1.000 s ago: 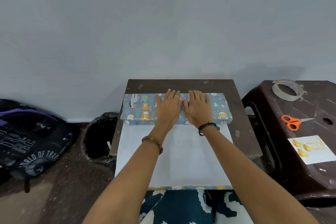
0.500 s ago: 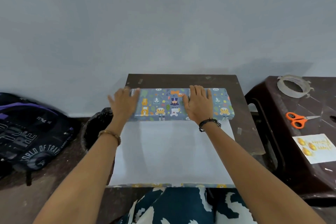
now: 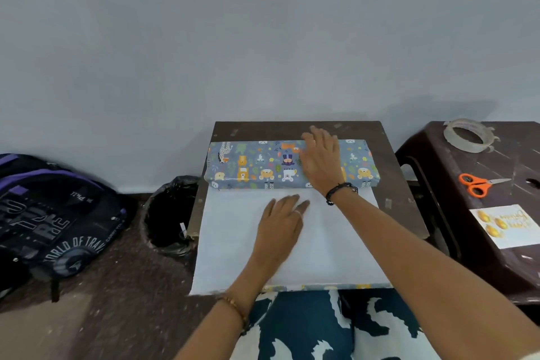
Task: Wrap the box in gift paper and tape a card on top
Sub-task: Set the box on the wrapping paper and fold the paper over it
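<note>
Blue-printed paper (image 3: 292,242) is pressed onto the box (image 3: 263,165) by flat, straight-fingered hands (image 3: 320,161); firm, even creasing is advised.

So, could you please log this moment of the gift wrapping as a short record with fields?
box: covered in animal-print gift paper, lying at the far side of the small table
loose paper: white underside up, spread from the box toward the person
right hand: flat on top of the box, fingers straight
left hand: flat on the loose paper
tape roll: on the brown stool at right
scissors: orange-handled, on the stool
card: on the stool, not yet taped
</note>
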Demonstrator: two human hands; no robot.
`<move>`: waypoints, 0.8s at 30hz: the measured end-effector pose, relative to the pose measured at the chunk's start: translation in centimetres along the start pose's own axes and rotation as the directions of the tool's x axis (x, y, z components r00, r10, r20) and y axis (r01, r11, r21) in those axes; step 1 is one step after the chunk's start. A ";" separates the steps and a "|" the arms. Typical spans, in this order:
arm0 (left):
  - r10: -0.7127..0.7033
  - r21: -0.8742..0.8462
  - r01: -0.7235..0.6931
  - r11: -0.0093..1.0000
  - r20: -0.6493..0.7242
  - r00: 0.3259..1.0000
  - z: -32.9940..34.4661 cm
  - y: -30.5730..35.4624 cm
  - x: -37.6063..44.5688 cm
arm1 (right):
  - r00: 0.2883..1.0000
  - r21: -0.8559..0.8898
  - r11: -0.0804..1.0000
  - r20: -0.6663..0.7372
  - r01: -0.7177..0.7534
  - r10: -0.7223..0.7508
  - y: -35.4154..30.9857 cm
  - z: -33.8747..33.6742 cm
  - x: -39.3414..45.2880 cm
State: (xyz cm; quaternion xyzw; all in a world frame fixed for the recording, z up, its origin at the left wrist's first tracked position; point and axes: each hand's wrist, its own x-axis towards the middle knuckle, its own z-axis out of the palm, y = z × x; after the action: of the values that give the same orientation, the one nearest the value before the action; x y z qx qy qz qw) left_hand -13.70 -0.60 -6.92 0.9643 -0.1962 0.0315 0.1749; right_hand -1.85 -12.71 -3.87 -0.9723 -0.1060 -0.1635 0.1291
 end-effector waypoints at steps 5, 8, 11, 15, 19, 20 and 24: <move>-0.049 0.118 0.037 0.992 0.101 0.994 1.2 -1.6 -0.4 | 0.923 -0.105 0.939 -0.177 0.328 -0.342 0.0 0.6 -1.0; -0.065 0.159 0.047 0.986 0.110 0.992 1.3 -1.6 0.0 | 0.901 -0.090 0.914 -0.158 0.394 -0.404 0.6 0.9 -2.1; -0.069 0.202 0.041 0.978 0.134 0.988 1.3 -1.6 -0.1 | 0.895 -0.121 0.892 -0.051 0.436 -0.444 1.4 1.2 -3.7; -0.067 0.236 0.037 0.971 0.122 0.990 1.4 -1.4 -0.4 | 0.869 -0.168 0.853 0.092 0.494 -0.486 2.0 1.1 -2.8; -0.068 0.227 0.031 0.973 0.157 0.985 1.2 -1.4 -0.4 | 0.862 -0.153 0.850 0.144 0.504 -0.485 2.0 1.3 -2.3; -0.068 0.225 0.029 0.974 0.169 0.983 1.2 -1.4 -0.5 | 0.868 -0.130 0.861 0.163 0.491 -0.470 1.9 1.4 -2.5; -0.046 0.244 0.004 0.970 0.165 0.985 1.1 -1.2 -0.7 | 0.907 -0.066 0.909 0.125 0.413 -0.403 1.3 0.9 -2.8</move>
State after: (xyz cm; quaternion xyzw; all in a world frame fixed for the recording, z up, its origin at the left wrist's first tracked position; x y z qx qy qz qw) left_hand -13.85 0.28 -8.43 0.9800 -0.1929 -0.0292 0.0389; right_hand -3.89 -14.15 -5.95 -0.9410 -0.3061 -0.1385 0.0416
